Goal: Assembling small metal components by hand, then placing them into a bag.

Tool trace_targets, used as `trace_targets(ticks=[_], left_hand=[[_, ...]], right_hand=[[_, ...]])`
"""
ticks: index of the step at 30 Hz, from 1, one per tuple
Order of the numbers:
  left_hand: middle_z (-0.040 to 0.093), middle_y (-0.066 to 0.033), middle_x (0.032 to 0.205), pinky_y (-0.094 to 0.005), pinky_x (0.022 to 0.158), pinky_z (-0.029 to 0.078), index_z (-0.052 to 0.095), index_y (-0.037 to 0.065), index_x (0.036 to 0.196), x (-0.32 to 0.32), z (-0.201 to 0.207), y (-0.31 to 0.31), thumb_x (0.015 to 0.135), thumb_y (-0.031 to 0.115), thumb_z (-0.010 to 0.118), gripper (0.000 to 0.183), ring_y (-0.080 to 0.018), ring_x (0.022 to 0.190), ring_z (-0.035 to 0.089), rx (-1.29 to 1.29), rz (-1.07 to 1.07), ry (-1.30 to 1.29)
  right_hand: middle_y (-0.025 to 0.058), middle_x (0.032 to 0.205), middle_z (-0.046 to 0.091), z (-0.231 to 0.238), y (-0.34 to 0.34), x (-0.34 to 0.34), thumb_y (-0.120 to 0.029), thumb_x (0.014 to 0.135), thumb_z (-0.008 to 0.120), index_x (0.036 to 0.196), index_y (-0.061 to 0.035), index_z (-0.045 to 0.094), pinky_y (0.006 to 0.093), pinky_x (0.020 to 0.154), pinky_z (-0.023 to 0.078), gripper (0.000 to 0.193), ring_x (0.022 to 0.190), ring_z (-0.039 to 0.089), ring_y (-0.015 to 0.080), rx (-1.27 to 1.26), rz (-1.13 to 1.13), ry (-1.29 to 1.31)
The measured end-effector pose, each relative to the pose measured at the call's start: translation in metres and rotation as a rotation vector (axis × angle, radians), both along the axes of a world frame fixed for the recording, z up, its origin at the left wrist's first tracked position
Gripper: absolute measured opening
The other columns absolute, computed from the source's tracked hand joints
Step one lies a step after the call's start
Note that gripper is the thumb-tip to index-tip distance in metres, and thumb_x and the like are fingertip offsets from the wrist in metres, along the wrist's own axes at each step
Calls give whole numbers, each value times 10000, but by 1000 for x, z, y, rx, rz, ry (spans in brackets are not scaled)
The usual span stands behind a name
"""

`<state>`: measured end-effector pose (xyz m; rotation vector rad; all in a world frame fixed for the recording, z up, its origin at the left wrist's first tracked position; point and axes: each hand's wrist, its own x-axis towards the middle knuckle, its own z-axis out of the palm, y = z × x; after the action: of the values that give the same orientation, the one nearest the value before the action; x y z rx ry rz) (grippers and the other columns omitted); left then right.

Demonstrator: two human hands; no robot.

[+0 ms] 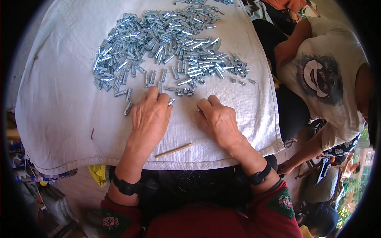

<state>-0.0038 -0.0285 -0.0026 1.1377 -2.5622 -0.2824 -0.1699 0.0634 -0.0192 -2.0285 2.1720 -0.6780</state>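
My left hand point(150, 113) is closed over the near edge of a heap of shiny metal sleeves point(158, 39). One metal sleeve point(171, 102) pokes out between its thumb and fingers. To the right, my right hand point(219, 119) is pinched, with a tiny bit of metal showing at its fingertips; its kind is hidden. A small cluster of metal nuts point(185, 92) lies between and just beyond the hands. Several loose sleeves, one of them a slanting metal sleeve point(128, 108), lie left of my left hand.
A white cloth point(71, 119) covers the table. A thin wooden stick point(174, 150) lies near its front edge, and a dark bent sliver point(92, 133) at the left. More small nuts point(243, 82) sit at the right. A person in a printed shirt point(329, 71) sits close on the right.
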Motion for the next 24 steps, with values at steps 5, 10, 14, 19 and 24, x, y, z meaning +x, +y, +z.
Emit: trace_targets(ticks=[5, 10, 14, 19, 24], left_hand=[[494, -101, 867, -423, 622, 439, 584, 50, 867, 2, 1, 4, 771, 111, 644, 129, -299, 779, 577, 2, -50, -13], [526, -84, 817, -350, 587, 468, 575, -4, 856, 0, 6, 18, 792, 77, 633, 118, -218, 701, 583, 131, -142, 276], [548, -45, 752, -273, 523, 452, 570, -25, 880, 5, -10, 24, 835, 88, 618, 131, -112, 585, 539, 756, -148, 708], [553, -24, 728, -206, 482, 423, 568, -34, 889, 2, 2, 29, 839, 75, 615, 128, -52, 556, 495, 1303, -89, 971], [541, -20, 736, -206, 502, 440, 559, -29, 898, 1, 2, 28, 843, 62, 603, 114, -68, 588, 530, 1320, -85, 970]], right_hand=[[135, 779, 548, 17, 13, 2, -45, 743, 614, 886, -45, 555, 368, 563, 492, 155, 608, 584, 298, -21, 41, -326], [88, 790, 580, 20, 21, -1, 3, 762, 606, 929, -19, 600, 285, 585, 489, 168, 623, 590, 203, -7, 46, -699], [19, 805, 581, 33, 24, -1, -13, 826, 584, 951, -14, 603, 201, 518, 452, 127, 656, 592, 97, 211, -17, -1287], [17, 827, 587, 38, 27, 5, -4, 833, 583, 959, -14, 570, 175, 471, 424, 127, 637, 590, 73, 240, -22, -1432], [23, 807, 585, 41, 29, 6, -19, 846, 578, 941, -13, 550, 176, 481, 426, 99, 640, 592, 73, 191, 7, -1451]])
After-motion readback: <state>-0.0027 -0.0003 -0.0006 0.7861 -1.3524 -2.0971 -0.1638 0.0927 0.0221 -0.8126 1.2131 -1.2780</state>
